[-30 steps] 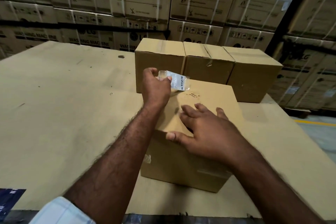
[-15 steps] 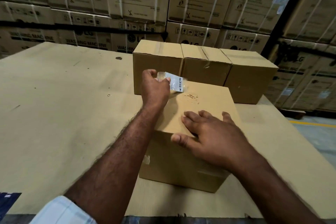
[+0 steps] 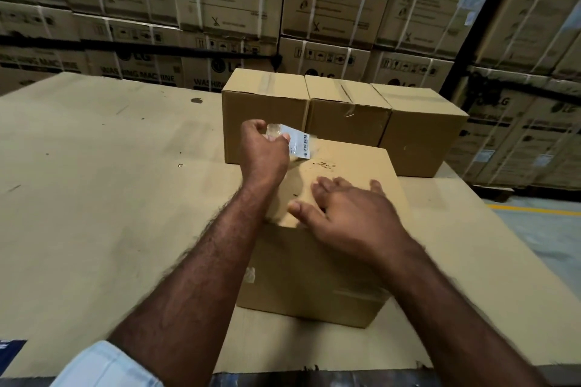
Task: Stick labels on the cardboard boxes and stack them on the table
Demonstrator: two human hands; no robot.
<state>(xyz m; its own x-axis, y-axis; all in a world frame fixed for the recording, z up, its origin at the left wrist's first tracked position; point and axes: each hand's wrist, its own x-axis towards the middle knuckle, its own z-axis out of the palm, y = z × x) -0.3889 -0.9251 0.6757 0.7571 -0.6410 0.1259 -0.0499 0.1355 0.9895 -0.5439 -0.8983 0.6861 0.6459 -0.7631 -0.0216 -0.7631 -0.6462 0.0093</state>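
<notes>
A plain cardboard box [image 3: 342, 286] stands in front of me on the cardboard-covered table [image 3: 94, 198]. My left hand [image 3: 262, 157] pinches a white barcode label [image 3: 298, 144] with clear tape, held just above the box's far left top corner. My right hand [image 3: 349, 214] lies flat on the box top with its fingers spread. Behind this box, three similar boxes [image 3: 345, 110] stand side by side in a row.
Tall stacks of strapped washing-machine cartons [image 3: 220, 9] wall off the back and right. A grey floor with a yellow line [image 3: 534, 209] shows past the table's right edge. A dark blue item [image 3: 11, 352] lies at the near left edge.
The label in my left hand has tilted slightly lower toward the box top. My right hand stays flat on the box, shifted a little.
</notes>
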